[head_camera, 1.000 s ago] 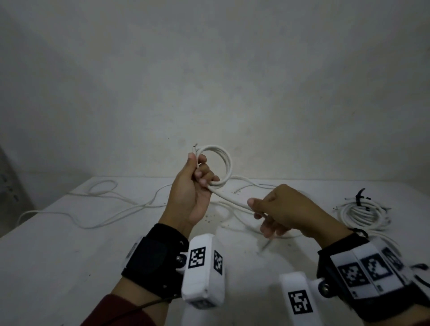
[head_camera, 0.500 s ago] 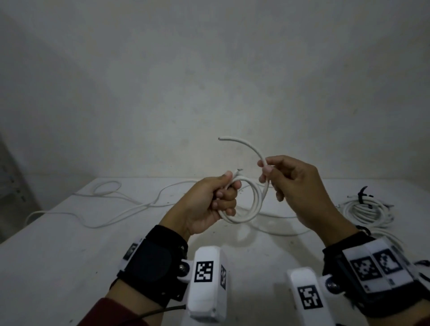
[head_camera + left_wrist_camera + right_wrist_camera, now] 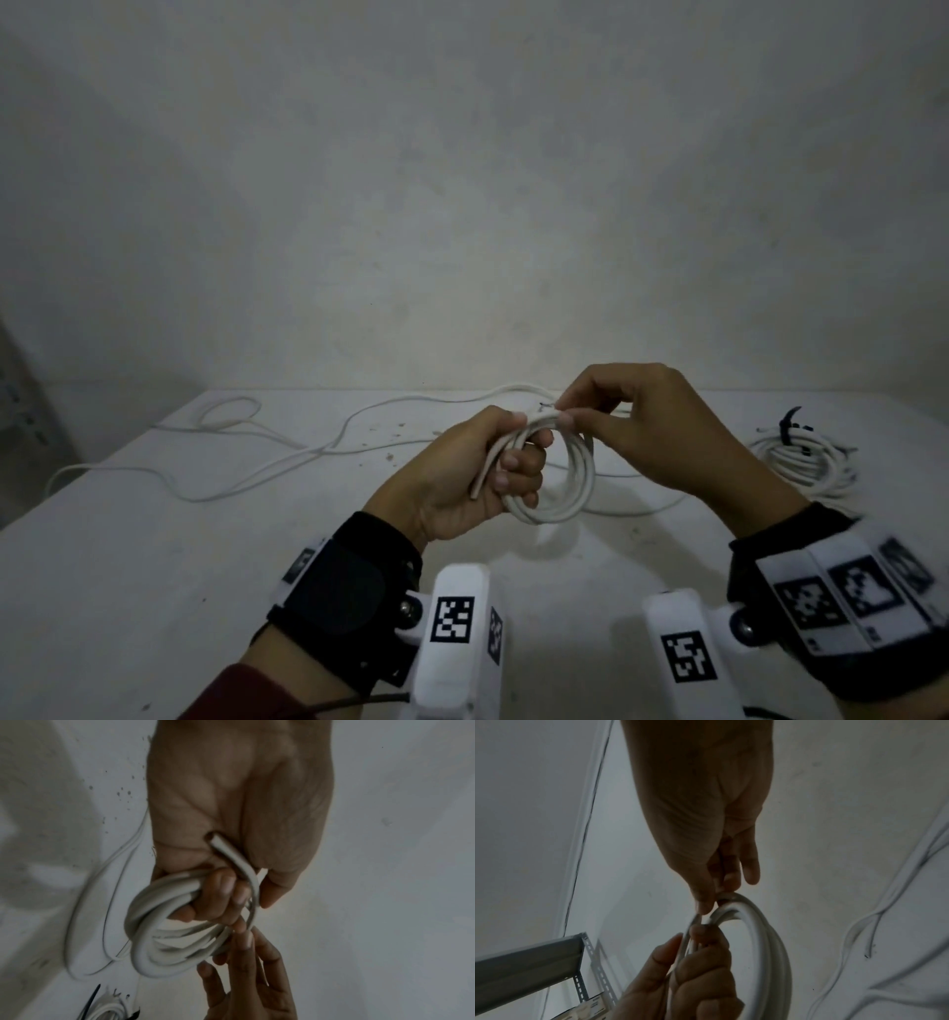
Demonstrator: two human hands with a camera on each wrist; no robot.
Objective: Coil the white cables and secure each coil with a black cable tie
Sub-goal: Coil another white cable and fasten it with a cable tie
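A small coil of white cable [image 3: 570, 475] hangs in the air above the white table [image 3: 154, 539]. My left hand [image 3: 477, 467] grips the coil's left side with curled fingers, and one cut cable end [image 3: 218, 841] lies across its palm. My right hand [image 3: 606, 416] pinches the coil's top between thumb and forefinger. In the left wrist view the coil [image 3: 164, 939] loops below the left hand [image 3: 231, 898]. The right wrist view shows the right hand [image 3: 713, 898] pinching the coil [image 3: 759, 943].
A long loose white cable [image 3: 246, 452] snakes across the table's far left. A finished white coil [image 3: 801, 457] with a black tie [image 3: 788, 421] lies at the right. A metal shelf frame [image 3: 526, 957] stands beyond the table's left side.
The right hand brought the free cable end down onto the coil, closing the last loop. Both hands lowered a little, and the coil is now held by both.
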